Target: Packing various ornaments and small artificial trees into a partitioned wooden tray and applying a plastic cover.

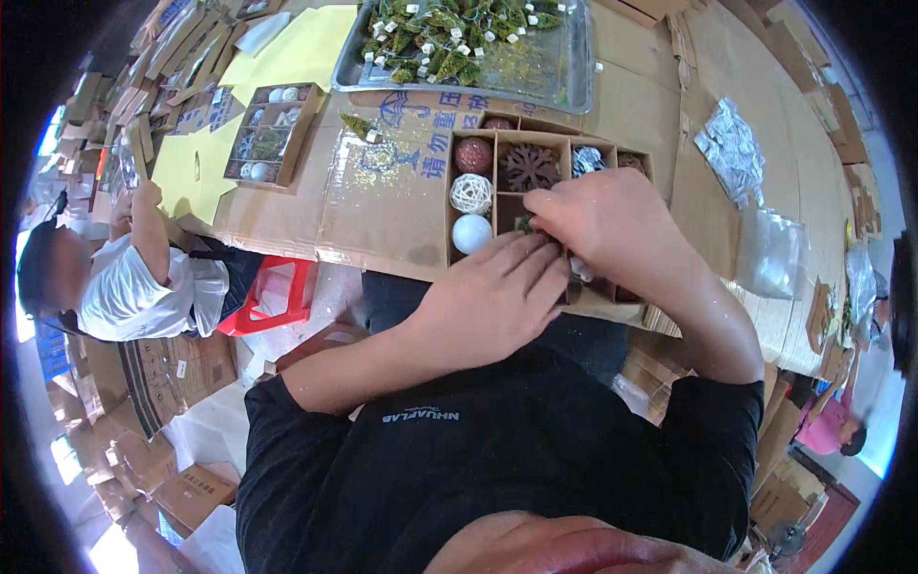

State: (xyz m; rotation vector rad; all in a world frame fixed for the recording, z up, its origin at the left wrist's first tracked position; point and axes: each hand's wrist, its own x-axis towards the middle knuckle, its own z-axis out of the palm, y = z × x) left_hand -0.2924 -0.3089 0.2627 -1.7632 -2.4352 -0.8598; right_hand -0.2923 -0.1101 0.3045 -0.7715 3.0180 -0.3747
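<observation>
A cardboard box (pixel 448 234) with dividers lies in front of me, and both my hands are over its near compartments. My left hand (pixel 502 301) reaches in from the left with its fingers pressed together and bent down. Across from it my right hand (pixel 612 215) is closed, with thumb and fingers pinched. A bit of a small green tree (pixel 524 224) shows between the fingertips; the rest is hidden. Along the box's left side sit a dark red glitter ball (pixel 473 155), a white woven ball (pixel 470 193) and a white ball (pixel 471 233). A brown snowflake (pixel 529 167) fills a middle compartment.
Beyond the box stands a metal tray (pixel 545 94) of small green trees with white bases. A single green tree (pixel 360 126) and another filled box (pixel 273 134) lie left. Crumpled foil (pixel 730 148) and clear plastic bags (pixel 770 253) lie right. A person (pixel 143 277) sits at left.
</observation>
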